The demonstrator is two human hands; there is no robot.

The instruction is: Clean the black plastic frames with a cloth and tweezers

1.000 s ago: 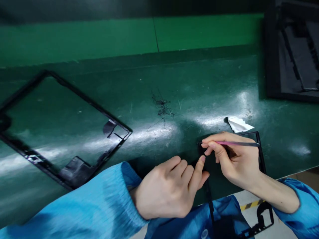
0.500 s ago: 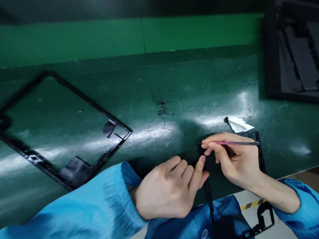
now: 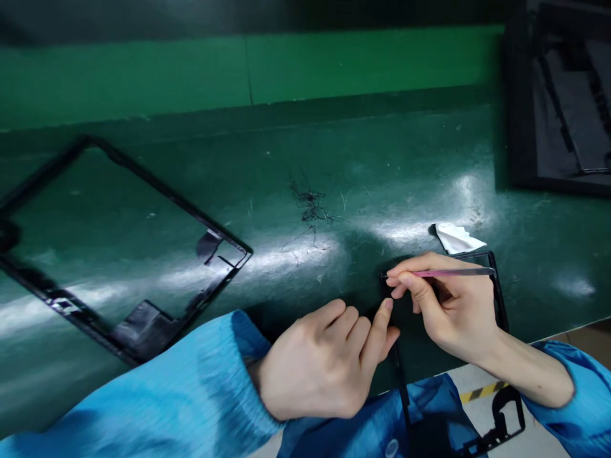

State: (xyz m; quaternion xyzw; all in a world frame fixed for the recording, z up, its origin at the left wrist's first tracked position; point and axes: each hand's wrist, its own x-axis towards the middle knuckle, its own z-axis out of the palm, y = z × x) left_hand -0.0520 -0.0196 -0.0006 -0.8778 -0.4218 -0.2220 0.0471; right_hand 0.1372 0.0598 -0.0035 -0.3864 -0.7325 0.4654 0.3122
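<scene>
Head view: green bench (image 3: pixel 391 152) with black parts; blue coat (image 3: pixel 346 429) at the near edge.
Frame (image 3: pixel 499 299): under the hands, far end on the bench, near end jutting past its edge; long axis far to near, near end leaning slightly right. Black, rectangular, thin-sided, open-centred; curved, looped piece at the near right corner.
Tool (image 3: pixel 443 273): slim, straight, pink, grey toward the butt; nearly level across the view, tip left at the frame's far left corner, butt right.
Right hand (image 3: pixel 453 312): closed on the tool, pen-fashion.
Left hand (image 3: pixel 329 362): mostly curled, forefinger and thumb extended at the frame's left side; whether they pinch it, cannot tell.
Second frame (image 3: pixel 162 189): black, askew on the bench, at left.
Strands (image 3: pixel 312 207): black, tangled, between the two frames.
Paper (image 3: pixel 457 239): white, ragged, just beyond the frame's far side.
Tray (image 3: pixel 522 127): black, far right, dark part inside.
</scene>
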